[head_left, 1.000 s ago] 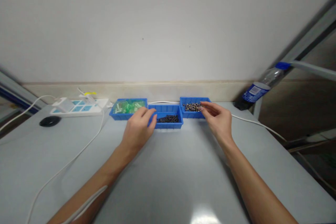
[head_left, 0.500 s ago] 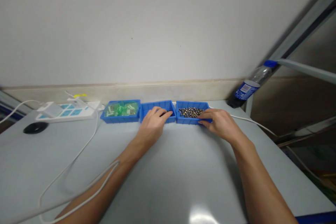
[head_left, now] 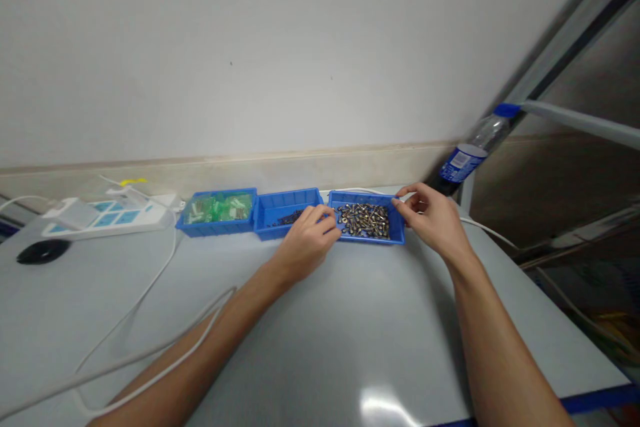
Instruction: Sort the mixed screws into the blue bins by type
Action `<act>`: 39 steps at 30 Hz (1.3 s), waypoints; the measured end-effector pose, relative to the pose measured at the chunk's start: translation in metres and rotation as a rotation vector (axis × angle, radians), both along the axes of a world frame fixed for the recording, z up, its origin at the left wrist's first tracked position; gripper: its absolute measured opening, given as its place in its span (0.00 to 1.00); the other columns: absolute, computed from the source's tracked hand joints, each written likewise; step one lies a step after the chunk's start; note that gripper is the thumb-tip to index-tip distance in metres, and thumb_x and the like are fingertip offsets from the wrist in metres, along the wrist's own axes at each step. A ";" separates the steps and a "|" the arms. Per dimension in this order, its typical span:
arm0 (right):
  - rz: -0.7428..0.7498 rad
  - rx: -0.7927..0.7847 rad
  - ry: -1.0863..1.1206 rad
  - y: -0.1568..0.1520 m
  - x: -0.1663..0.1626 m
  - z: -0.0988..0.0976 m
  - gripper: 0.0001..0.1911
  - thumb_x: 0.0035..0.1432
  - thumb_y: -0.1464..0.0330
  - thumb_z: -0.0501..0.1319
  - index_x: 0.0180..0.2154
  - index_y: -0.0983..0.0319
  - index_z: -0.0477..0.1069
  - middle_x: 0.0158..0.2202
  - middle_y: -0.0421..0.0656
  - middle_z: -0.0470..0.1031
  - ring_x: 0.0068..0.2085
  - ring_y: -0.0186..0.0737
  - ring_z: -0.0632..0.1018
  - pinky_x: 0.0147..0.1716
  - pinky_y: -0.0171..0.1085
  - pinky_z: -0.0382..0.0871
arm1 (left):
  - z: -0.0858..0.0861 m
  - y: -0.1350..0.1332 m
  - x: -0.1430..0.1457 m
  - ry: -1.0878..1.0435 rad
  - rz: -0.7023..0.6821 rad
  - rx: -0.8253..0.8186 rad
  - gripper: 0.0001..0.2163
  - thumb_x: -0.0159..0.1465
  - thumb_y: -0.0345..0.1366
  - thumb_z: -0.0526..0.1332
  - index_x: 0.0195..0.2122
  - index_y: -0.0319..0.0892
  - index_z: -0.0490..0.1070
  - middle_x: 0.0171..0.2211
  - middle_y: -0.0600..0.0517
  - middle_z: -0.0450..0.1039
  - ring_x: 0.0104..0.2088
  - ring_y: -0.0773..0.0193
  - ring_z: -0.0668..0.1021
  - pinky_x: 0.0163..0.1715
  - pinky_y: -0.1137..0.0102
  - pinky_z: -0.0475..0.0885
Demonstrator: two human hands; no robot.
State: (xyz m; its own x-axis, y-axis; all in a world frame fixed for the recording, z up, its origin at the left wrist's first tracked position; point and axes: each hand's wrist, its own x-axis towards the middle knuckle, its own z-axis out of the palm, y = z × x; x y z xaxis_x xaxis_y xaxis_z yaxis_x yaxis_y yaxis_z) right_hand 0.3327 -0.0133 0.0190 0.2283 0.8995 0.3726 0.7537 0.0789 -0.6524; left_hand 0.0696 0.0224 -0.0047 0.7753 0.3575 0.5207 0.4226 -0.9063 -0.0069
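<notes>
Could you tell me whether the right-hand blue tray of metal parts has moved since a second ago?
Yes. The tray of metal parts came forward, level with the middle tray.

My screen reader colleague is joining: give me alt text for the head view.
Two bare hands grip a blue tray of small metal parts, left hand at its left end, right hand at its right corner. Two more blue trays sit left, beside a power strip on a grey table.
</notes>
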 end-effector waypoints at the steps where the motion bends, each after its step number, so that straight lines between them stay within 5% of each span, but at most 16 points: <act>1: 0.003 0.001 0.047 -0.001 0.000 0.001 0.13 0.55 0.59 0.63 0.39 0.61 0.74 0.22 0.39 0.73 0.23 0.39 0.75 0.25 0.37 0.66 | -0.001 -0.002 -0.002 0.006 -0.007 0.011 0.10 0.69 0.27 0.55 0.33 0.38 0.73 0.35 0.45 0.75 0.49 0.53 0.71 0.45 0.60 0.67; 24: 0.051 0.058 0.142 -0.007 0.000 0.008 0.08 0.51 0.65 0.64 0.33 0.63 0.75 0.26 0.42 0.75 0.27 0.39 0.76 0.28 0.36 0.68 | -0.018 -0.012 0.002 -0.114 -0.038 0.173 0.10 0.70 0.29 0.56 0.32 0.38 0.73 0.28 0.50 0.73 0.46 0.58 0.74 0.42 0.64 0.67; 32: 0.007 0.096 0.140 -0.002 0.003 0.003 0.16 0.52 0.60 0.66 0.41 0.63 0.77 0.30 0.45 0.79 0.31 0.43 0.79 0.33 0.39 0.74 | -0.019 -0.006 0.008 -0.131 0.064 0.151 0.08 0.68 0.29 0.59 0.31 0.39 0.73 0.30 0.50 0.76 0.45 0.57 0.73 0.41 0.62 0.66; 39: 0.120 -0.110 0.083 0.001 0.002 -0.010 0.27 0.53 0.63 0.65 0.55 0.61 0.72 0.47 0.50 0.80 0.37 0.47 0.82 0.37 0.44 0.77 | -0.009 -0.006 0.014 -0.149 0.234 0.006 0.06 0.66 0.29 0.61 0.42 0.41 0.77 0.43 0.48 0.78 0.49 0.54 0.72 0.44 0.61 0.69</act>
